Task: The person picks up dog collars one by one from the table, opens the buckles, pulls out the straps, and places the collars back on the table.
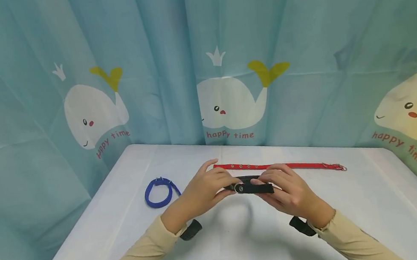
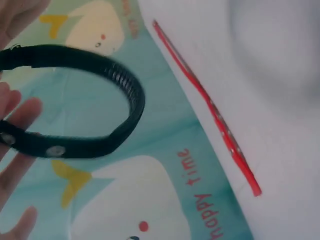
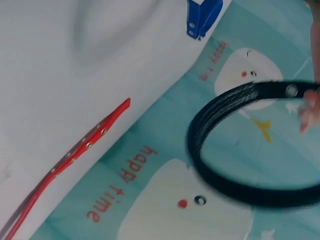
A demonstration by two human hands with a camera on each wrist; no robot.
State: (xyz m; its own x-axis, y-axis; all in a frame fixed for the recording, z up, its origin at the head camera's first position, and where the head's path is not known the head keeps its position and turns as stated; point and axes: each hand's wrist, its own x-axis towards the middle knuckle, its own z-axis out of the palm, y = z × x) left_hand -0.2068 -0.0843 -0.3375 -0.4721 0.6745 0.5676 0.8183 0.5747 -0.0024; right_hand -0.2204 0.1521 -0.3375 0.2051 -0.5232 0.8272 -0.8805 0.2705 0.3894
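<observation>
Both hands hold a black collar (image 1: 257, 188) with metal eyelets above the white table. It is bent into a loop, which shows clearly in the left wrist view as a black band (image 2: 85, 148) and in the right wrist view as a black ring (image 3: 235, 195). My left hand (image 1: 211, 185) pinches it by the metal ring and buckle end. On the other side, my right hand (image 1: 286, 187) grips the band, its free end pointing right past the fingers. Part of the loop is hidden behind the fingers in the head view.
A red collar (image 1: 293, 165) with eyelets lies stretched out behind the hands, its buckle end to the right. Left of the left hand, a blue collar (image 1: 159, 204) lies coiled on the white table (image 1: 222, 252). Behind hangs a whale-print curtain (image 1: 170, 65).
</observation>
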